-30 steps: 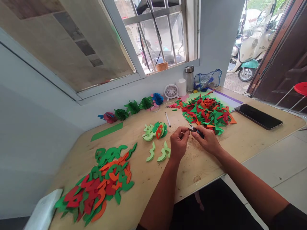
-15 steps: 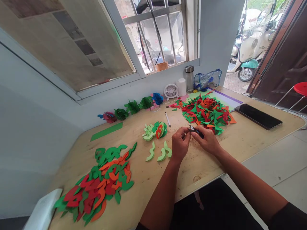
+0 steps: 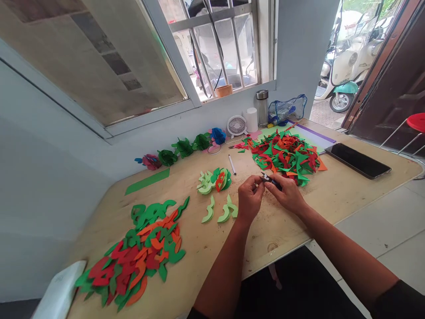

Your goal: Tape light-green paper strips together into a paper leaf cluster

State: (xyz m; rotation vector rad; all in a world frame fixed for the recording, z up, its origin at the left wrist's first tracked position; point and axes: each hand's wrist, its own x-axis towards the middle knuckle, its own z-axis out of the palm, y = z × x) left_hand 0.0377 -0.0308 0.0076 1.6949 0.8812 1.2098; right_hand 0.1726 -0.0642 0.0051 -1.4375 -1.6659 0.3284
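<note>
Above the tabletop my two hands meet, fingertips nearly touching. My right hand (image 3: 286, 194) is closed around a small black tool with a pale metallic part (image 3: 272, 181), its tip pointing toward my left hand; its exact kind is unclear. My left hand (image 3: 251, 195) is pinched shut at that tip, and whatever sits between its fingers is hidden. Just left of it lie pale green curved paper pieces (image 3: 225, 213). Farther back is a cluster of light green cut pieces (image 3: 206, 182), beside a green and orange layered paper piece (image 3: 222, 179).
Cut red, orange and green shapes (image 3: 142, 252) spread at the front left. Paper scraps (image 3: 288, 155) are heaped beyond my hands, near a phone (image 3: 358, 160). A pen (image 3: 232, 164), small fan (image 3: 237, 126), glass bottle (image 3: 262, 108) and paper flowers (image 3: 183, 148) stand or lie toward the wall.
</note>
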